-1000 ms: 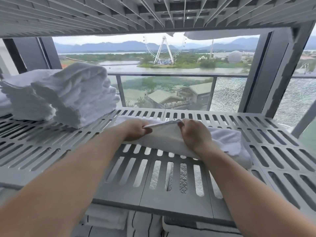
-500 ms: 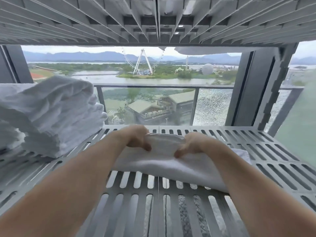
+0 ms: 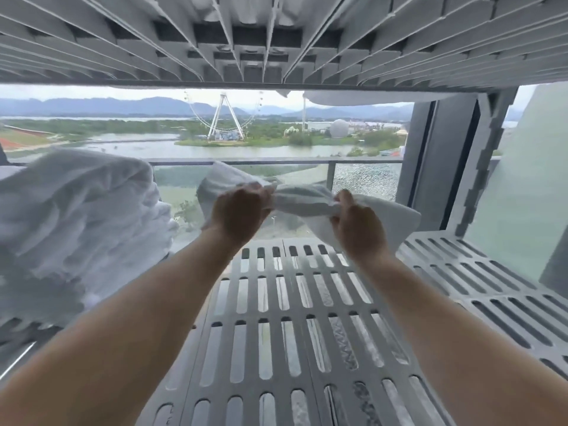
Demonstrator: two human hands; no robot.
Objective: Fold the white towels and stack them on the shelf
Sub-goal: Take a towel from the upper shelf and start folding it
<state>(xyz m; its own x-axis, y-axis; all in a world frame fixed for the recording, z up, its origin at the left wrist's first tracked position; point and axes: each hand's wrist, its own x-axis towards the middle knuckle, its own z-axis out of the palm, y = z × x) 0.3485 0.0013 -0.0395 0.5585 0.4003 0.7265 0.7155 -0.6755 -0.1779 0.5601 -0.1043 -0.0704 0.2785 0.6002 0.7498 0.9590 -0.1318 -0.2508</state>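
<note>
A folded white towel is held up in the air above the slotted grey shelf. My left hand grips its left end and my right hand grips its right end, both fists closed around the cloth. The towel's right part hangs behind my right hand. A blurred stack of folded white towels sits on the shelf at the left, close to my left forearm.
The ribbed underside of the upper shelf is close overhead, with white cloth hanging off its back edge. A grey upright post stands at the right. Behind the shelf is a window with a railing.
Both hands have lifted the towel off the shelf surface, where it lay a second ago. The view has moved closer in and tilted up, and the towel stack now looms larger at the left.
</note>
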